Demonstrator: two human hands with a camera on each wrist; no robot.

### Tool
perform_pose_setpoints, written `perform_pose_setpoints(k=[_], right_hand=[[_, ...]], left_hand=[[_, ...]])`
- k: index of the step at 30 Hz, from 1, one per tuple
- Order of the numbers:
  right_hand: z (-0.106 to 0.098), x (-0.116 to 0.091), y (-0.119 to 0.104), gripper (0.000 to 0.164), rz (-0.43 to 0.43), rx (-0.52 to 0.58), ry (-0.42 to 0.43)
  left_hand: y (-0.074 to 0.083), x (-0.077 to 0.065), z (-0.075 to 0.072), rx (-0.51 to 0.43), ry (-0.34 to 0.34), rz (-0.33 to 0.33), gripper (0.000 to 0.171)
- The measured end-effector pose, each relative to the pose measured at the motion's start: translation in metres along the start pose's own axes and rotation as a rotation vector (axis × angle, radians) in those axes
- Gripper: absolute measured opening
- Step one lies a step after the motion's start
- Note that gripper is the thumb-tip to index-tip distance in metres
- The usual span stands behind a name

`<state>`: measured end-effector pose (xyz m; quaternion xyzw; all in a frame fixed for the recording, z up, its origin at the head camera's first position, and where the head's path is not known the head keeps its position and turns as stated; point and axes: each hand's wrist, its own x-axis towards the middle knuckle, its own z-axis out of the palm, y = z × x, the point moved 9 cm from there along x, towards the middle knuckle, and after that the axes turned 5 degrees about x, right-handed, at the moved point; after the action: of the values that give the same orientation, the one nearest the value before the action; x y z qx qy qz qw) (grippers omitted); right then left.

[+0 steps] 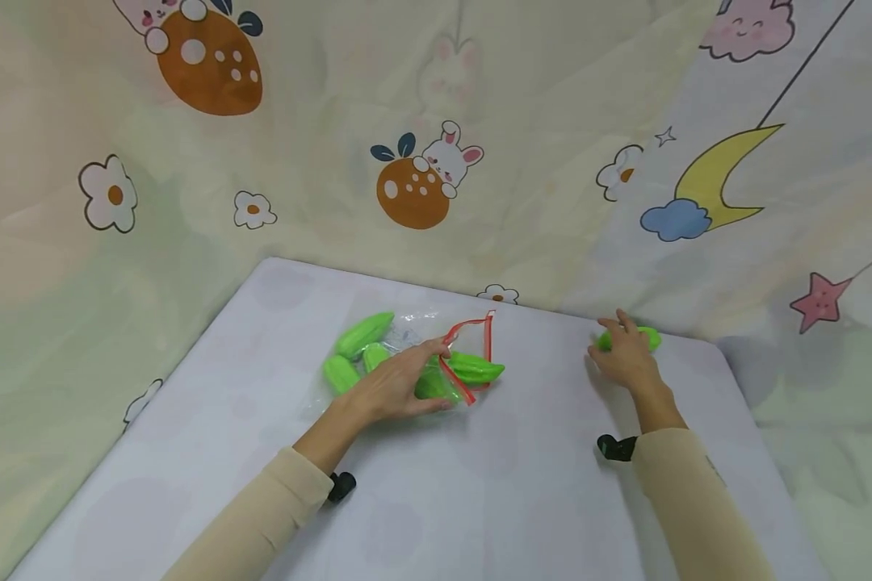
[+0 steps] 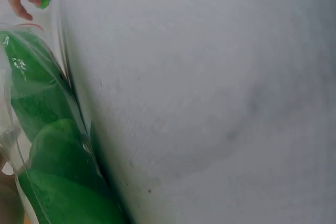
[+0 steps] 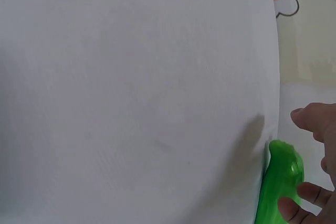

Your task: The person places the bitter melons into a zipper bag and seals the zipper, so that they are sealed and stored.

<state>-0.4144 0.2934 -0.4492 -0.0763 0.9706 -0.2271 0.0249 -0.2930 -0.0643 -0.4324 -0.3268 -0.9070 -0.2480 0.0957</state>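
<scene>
My left hand (image 1: 392,386) holds a clear plastic zip bag (image 1: 316,401) near its red-edged mouth, thumb on the near side and fingers on the far side. Several green toy vegetables (image 1: 364,335), long like cucumbers, lie in the bag; one (image 1: 475,369) pokes out at the mouth. In the left wrist view green shapes (image 2: 39,103) fill the bag. At the far right my right hand (image 1: 628,355) hovers over another green toy vegetable (image 3: 281,179), fingers spread around it. The right wrist view shows a gap between thumb and vegetable.
The white table (image 1: 421,516) ends at a back edge close behind the lone green vegetable. Behind it hangs a cloth (image 1: 320,161) printed with rabbits, flowers and a moon. Black camera mounts (image 1: 616,448) stick out at both wrists.
</scene>
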Motion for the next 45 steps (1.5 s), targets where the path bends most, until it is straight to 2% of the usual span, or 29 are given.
perform_pose_setpoints(k=[7, 15, 20, 25, 33, 40, 45], right_hand=[[-0.005, 0.001, 0.017, 0.073, 0.046, -0.013, -0.051], [0.004, 0.002, 0.023, 0.068, 0.069, -0.009, -0.100], [0.005, -0.002, 0.022, 0.062, 0.077, 0.013, -0.082], [0.004, -0.004, 0.016, 0.057, 0.043, 0.021, -0.041], [0.001, -0.010, 0.012, 0.046, -0.016, 0.037, 0.085], [-0.003, -0.012, 0.003, 0.048, -0.040, -0.010, 0.141], [-0.003, -0.017, 0.008, 0.055, -0.026, 0.039, 0.136]], left_hand=[[0.002, 0.001, 0.002, -0.008, -0.001, 0.009, 0.073], [0.000, -0.002, -0.002, 0.008, 0.000, 0.001, 0.074], [0.000, -0.002, -0.005, -0.002, -0.009, -0.002, 0.073], [0.000, -0.003, -0.006, -0.012, -0.014, -0.016, 0.072], [0.001, -0.005, -0.002, -0.010, -0.030, -0.032, 0.073], [0.003, -0.005, -0.001, -0.008, -0.035, -0.027, 0.072], [0.003, -0.005, 0.000, -0.002, -0.044, -0.043, 0.071]])
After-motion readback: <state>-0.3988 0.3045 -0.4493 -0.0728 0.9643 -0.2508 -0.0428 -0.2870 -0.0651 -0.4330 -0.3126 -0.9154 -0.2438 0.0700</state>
